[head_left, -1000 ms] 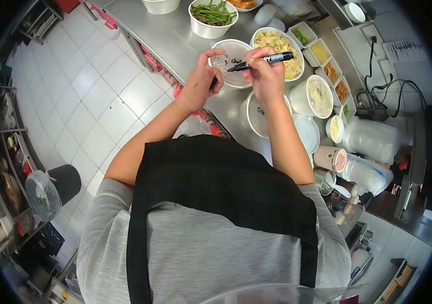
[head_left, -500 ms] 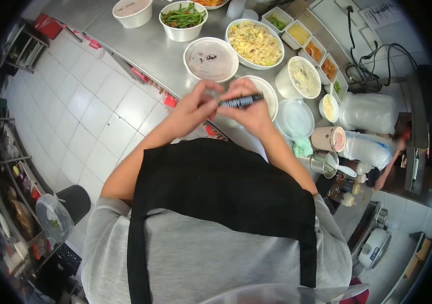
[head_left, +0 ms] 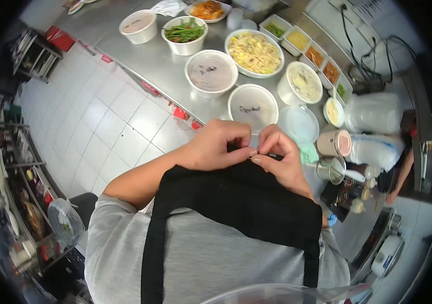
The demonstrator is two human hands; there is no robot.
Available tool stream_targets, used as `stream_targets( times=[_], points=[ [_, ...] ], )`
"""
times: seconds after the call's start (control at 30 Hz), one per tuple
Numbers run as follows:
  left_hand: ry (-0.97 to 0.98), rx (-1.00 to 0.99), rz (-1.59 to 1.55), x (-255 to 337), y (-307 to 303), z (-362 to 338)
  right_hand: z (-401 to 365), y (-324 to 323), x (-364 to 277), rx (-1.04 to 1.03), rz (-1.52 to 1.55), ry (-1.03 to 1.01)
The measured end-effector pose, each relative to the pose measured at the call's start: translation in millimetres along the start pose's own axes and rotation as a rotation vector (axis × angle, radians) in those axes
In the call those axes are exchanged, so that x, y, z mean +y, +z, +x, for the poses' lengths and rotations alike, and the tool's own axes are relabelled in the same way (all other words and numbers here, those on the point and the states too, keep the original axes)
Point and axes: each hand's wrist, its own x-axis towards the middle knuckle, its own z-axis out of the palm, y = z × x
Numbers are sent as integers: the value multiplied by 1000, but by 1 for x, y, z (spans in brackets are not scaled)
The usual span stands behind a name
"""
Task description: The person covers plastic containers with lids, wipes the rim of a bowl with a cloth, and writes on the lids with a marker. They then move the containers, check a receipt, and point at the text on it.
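Note:
Close to the front of my black apron (head_left: 226,187), both hands meet, fingertips almost touching. My right hand (head_left: 284,161) is closed around a dark marker (head_left: 275,156), most of which the fingers hide. My left hand (head_left: 218,147) is pinched shut at the marker's end; whether it grips the cap or the tip I cannot make out. Just beyond my hands stands a round white tub (head_left: 253,106) with a lid bearing dark handwriting. Another lidded tub (head_left: 211,72) with writing sits behind it to the left.
Along the steel counter (head_left: 109,38) stand a tub of green beans (head_left: 184,34), a bowl of fried rice (head_left: 254,51) and an open tub of pale food (head_left: 301,83). Clear lids (head_left: 299,124) lie to the right. A person's arm (head_left: 402,175) shows at far right.
My hands have come back from over the tubs to my apron, the marker now mostly hidden. The nearest tub's written lid is now in plain view. The whole view has shifted slightly.

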Motion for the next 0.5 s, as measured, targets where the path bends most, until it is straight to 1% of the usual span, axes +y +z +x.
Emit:
stream_targets(
  times=[0.03,0.1,0.13,0.17,0.2,0.23,0.27,0.33,0.4,0.43,0.5],
  points=[
    [-125,-40,-98,6,4,1,-8,5,-2,20,-38,-60],
    [-122,-55,-261,-15,37,-2,-21,3,-10,38,-182,-144],
    [-121,-57,-337,-21,48,0,-25,-3,-13,52,-219,-108],
    [-211,-191,-401,-24,51,2,-31,-10,-16,67,-251,-75],
    [-167,-84,-368,-29,52,6,-37,-17,-17,87,-276,-41],
    [-122,25,-336,-37,54,10,-46,-32,-4,140,-245,-42],
    [-73,147,-305,-47,58,15,-57,-44,6,278,-170,14],
    [-313,665,-173,-77,58,9,-80,-68,47,491,-495,-102],
    [-592,817,-236,-107,53,5,-94,-89,95,462,-822,-268],
    [-619,825,-320,-107,58,12,-93,-88,114,464,-872,-313],
    [-661,846,-484,-105,66,28,-79,-84,126,406,-966,-378]
  ],
)
